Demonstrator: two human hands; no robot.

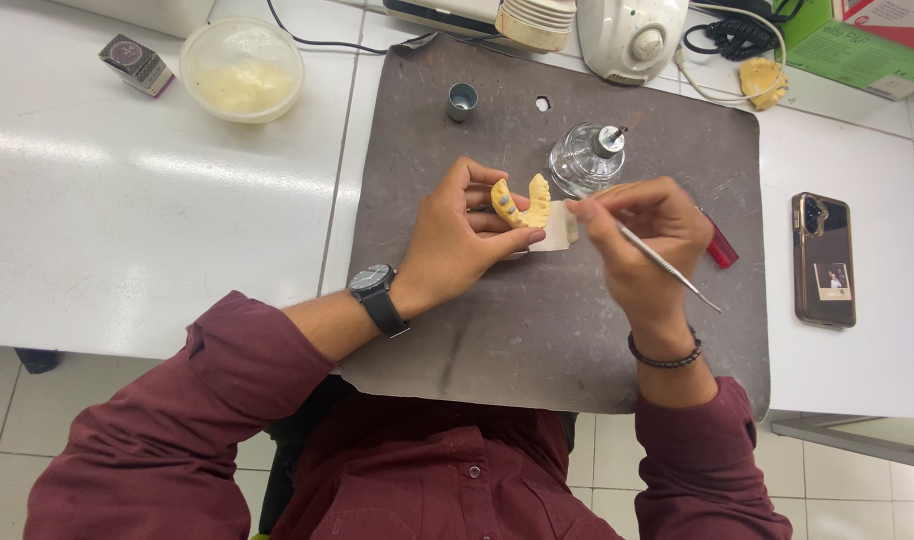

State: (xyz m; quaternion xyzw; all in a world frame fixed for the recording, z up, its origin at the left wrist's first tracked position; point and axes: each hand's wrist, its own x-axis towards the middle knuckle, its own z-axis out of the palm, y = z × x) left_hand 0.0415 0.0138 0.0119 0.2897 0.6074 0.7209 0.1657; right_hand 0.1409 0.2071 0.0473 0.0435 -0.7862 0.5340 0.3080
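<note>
Just one yellow dental cast [525, 203], one metal instrument [667, 265].

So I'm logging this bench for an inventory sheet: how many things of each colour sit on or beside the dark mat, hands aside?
Yellow: 2, the held dental cast and a second cast
Clear glass: 1, the burner
Silver: 1, the small cup
Cream: 1, the lidded tub
Dark: 1, the phone
Total: 6

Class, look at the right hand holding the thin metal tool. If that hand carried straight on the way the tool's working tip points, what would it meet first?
Most likely the yellow dental cast held in the left hand: the right hand aims the metal tool up-left at it. Contact is unclear.
</note>
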